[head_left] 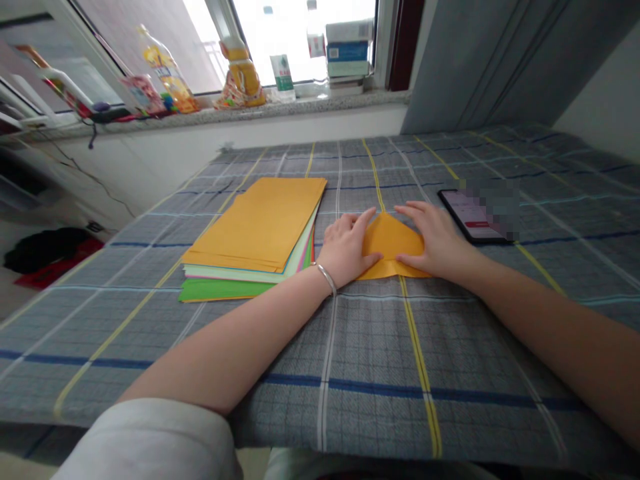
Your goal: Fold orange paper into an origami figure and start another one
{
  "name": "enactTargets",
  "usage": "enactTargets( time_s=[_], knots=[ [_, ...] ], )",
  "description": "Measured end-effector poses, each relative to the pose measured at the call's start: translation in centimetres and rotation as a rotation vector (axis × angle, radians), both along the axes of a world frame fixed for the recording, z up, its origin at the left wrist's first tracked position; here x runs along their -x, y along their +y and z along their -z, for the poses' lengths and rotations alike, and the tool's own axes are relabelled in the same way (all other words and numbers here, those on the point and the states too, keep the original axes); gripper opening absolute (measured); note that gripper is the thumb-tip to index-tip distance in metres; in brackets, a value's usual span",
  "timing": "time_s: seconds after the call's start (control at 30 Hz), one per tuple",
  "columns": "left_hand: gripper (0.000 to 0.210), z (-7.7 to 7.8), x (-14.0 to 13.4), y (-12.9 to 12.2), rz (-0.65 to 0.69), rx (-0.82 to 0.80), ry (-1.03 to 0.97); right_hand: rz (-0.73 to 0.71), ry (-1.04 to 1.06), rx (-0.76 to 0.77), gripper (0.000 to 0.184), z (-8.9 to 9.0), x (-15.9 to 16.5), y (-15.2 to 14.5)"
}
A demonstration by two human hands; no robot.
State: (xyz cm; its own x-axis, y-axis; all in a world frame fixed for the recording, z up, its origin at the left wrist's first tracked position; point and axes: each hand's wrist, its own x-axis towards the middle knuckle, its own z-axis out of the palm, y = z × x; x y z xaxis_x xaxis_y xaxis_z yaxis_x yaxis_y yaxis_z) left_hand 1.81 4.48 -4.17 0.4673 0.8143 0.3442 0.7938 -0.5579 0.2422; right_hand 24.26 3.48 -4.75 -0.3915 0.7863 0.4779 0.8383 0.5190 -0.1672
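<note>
A folded sheet of orange paper point(393, 239) lies on the cloth in front of me, with a pointed top and a wide flap along its lower edge. My left hand point(347, 243), a silver bangle at its wrist, holds the paper's left side. Its thumb presses on the fold line, and the index finger reaches up along the slanted edge. On the opposite side, my right hand point(435, 235) holds the paper with its thumb on the same fold and its fingers arched toward the tip. The undersides of both hands are hidden.
Left of my hands lies a stack of coloured paper point(265, 220), orange on top. A phone point(473, 217) with a lit screen rests to the right. Checked cloth point(370, 360) covers the table. Bottles and boxes point(347, 50) stand along the windowsill point(200, 120).
</note>
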Motion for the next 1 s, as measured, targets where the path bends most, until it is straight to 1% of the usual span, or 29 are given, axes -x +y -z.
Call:
enactTargets(
  time_s=[0.03,0.07,0.1,0.13,0.17,0.2,0.27,0.37,0.5,0.63,0.73,0.87,1.0],
  knots=[
    [0.069,0.0,0.1,0.0,0.064,-0.066,0.015,-0.083,-0.051,-0.045,0.058,-0.3,-0.2,0.0],
    [0.054,0.0,0.3,0.1,0.151,-0.12,0.044,-0.182,-0.118,-0.07,0.034,-0.5,-0.5,-0.1],
    [0.038,0.0,0.4,0.2,0.25,-0.15,0.086,-0.277,-0.179,-0.067,0.019,-0.8,-0.7,-0.1],
    [0.025,-0.1,0.5,0.4,0.35,-0.155,0.134,-0.356,-0.217,-0.053,0.017,-1.0,-0.8,-0.2],
    [0.021,-0.1,0.5,0.5,0.438,-0.142,0.177,-0.411,-0.247,-0.04,0.021,-1.1,-1.0,-0.2],
    [0.022,-0.1,0.6,0.7,0.503,-0.122,0.208,-0.441,-0.267,-0.031,0.023,-1.2,-1.0,-0.3],
    [0.027,-0.2,0.5,0.9,0.567,-0.088,0.233,-0.451,-0.303,-0.04,0.023,-1.4,-1.0,-0.3],
    [0.029,-0.2,0.5,1.0,0.581,-0.075,0.246,-0.447,-0.357,-0.058,0.024,-1.6,-0.9,-0.4],
    [0.03,-0.2,0.5,1.0,0.585,-0.084,0.269,-0.443,-0.417,-0.016,0.028,-2.0,-1.1,-0.5],
    [0.031,-0.2,0.6,1.0,0.608,-0.112,0.287,-0.419,-0.432,0.005,0.031,-2.5,-1.5,-0.7],
    [0.03,-0.2,0.7,1.0,0.605,-0.109,0.299,-0.38,-0.449,0.017,0.031,-3.0,-1.8,-1.0],
    [0.03,-0.3,0.7,0.9,0.592,-0.086,0.316,-0.296,-0.47,0.086,0.03,-3.4,-2.5,-1.1],
    [0.03,-0.5,0.6,0.8,0.58,-0.068,0.328,-0.265,-0.459,0.138,0.031,-3.5,-3.4,-0.9]
  ],
)
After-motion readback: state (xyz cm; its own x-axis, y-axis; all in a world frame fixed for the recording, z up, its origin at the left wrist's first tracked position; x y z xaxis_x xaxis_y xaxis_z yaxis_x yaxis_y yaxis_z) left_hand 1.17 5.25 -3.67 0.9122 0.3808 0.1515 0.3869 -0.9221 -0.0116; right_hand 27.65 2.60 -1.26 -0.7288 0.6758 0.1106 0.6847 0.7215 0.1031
